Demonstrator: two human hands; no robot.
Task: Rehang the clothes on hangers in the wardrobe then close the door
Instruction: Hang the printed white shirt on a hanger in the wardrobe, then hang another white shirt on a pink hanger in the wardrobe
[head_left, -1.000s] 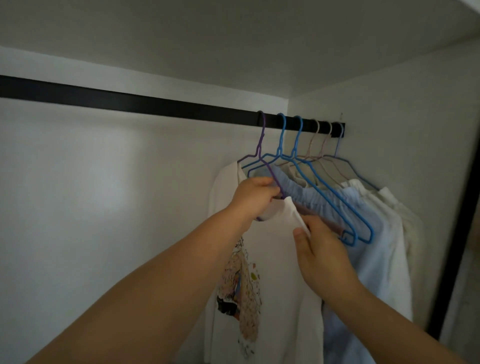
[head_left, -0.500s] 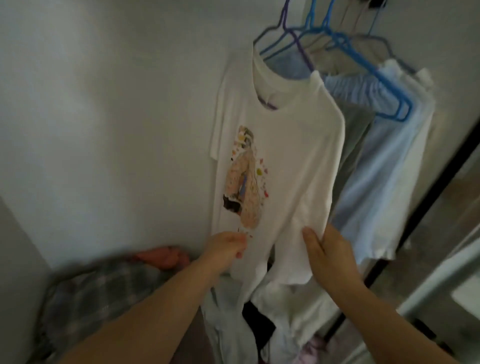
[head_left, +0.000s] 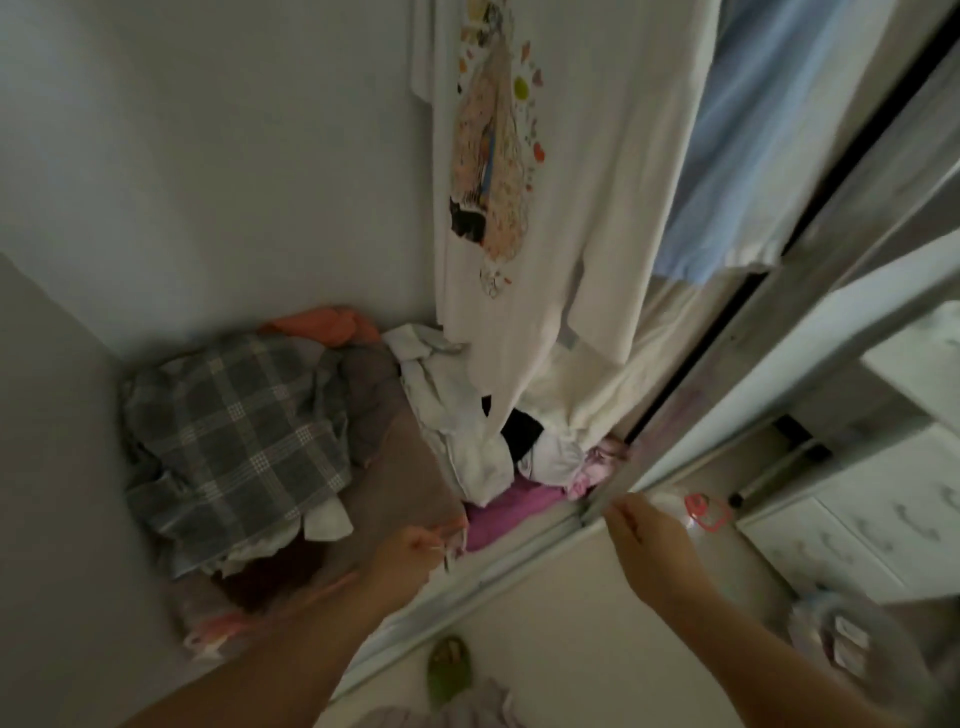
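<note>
White cotton hangs down the middle of the view: the printed T-shirt is up on the rail side, its hem falling toward the heap on the wardrobe floor. Just right of the T-shirt hangs a pale blue garment, its lower edge higher than the T-shirt's hem. Below the T-shirt lies the pile: a grey plaid shirt well to its lower left, an orange cloth behind the plaid, crumpled white clothes right under the hem, and a purple piece below those, against the door track.

Down low, the left hand sits under the T-shirt, fingers curled, pinching something thin at the edge of a brown cloth; the blur makes it hard to say whether that is a hanger or a fold of fabric. The right hand is lower right of the T-shirt, by the track, fingers loosely bent; I cannot tell whether it holds anything. Just beyond it stands a clear bottle with a red ring.

The sliding door runs diagonally right of the T-shirt, standing open. A green slipper lies on the floor, well below the T-shirt.
</note>
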